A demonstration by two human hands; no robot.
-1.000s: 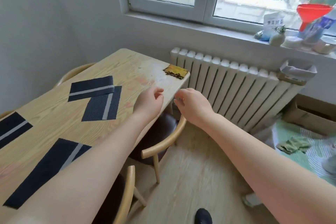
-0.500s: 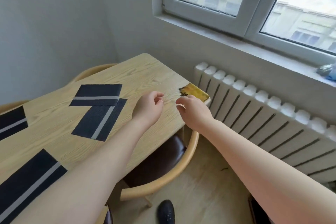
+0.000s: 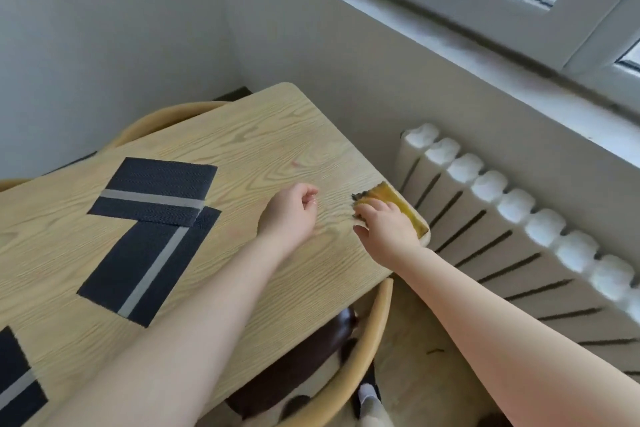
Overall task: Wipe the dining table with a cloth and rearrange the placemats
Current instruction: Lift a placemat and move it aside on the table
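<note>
Cloth (image 3: pixel 398 204), yellow with a dark frayed edge, lies flat on the corner of the wooden dining table (image 3: pixel 277 149) at about 3 o'clock from the table's middle, just beside the white radiator (image 3: pixel 512 218). The right hand (image 3: pixel 384 229) lies on the cloth's near edge with its fingers laid over the fabric; whether they pinch it or only press on it cannot be told. The left hand (image 3: pixel 289 211) is just over the bare tabletop near the cloth, at 9 o'clock from the right hand, its fingers loosely curled and holding nothing.

Two dark placemats, each with a pale grey stripe, lie toward 9 o'clock of the hands: the upper placemat (image 3: pixel 156 191) overlaps the top corner of the lower placemat (image 3: pixel 145 267), which is set at an angle. A third placemat (image 3: pixel 17 385) shows only partly at the frame's 8 o'clock edge. A wooden chair (image 3: pixel 363 350) with a dark seat is tucked under the near table edge. No writing or brand can be read anywhere.
</note>
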